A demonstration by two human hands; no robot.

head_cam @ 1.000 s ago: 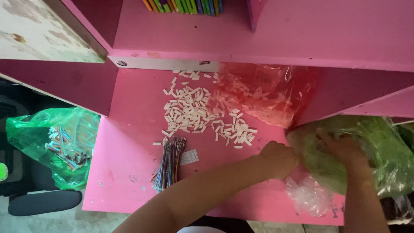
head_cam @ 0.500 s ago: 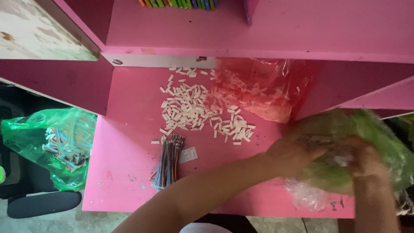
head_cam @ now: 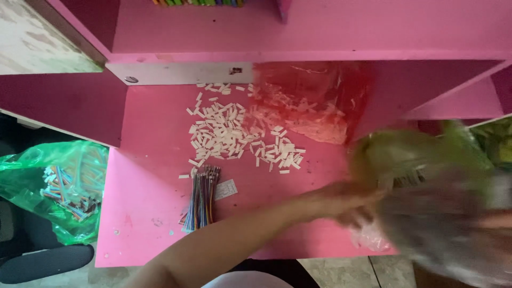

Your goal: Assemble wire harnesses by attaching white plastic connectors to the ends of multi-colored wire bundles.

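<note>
A green plastic bag [head_cam: 426, 160] is raised over the right end of the pink desk [head_cam: 149, 149], smeared by motion. My left hand [head_cam: 341, 205] reaches across the desk and grips the bag's lower left side. My right hand [head_cam: 496, 218] shows only as a blurred strip against the bag's right side, still on it. A small clear plastic bag [head_cam: 368, 237] lies under my left hand at the desk's front edge.
A pile of small white connectors [head_cam: 234, 133] is spread mid-desk, with a bundle of coloured wires [head_cam: 201, 197] in front of it. A red see-through bag [head_cam: 314, 101] lies at the back. A green bag of wires [head_cam: 53, 181] hangs left of the desk.
The green bag has been lifted and swung up and to the right, now blurred. Both hands moved with it, and the view shifted slightly.
</note>
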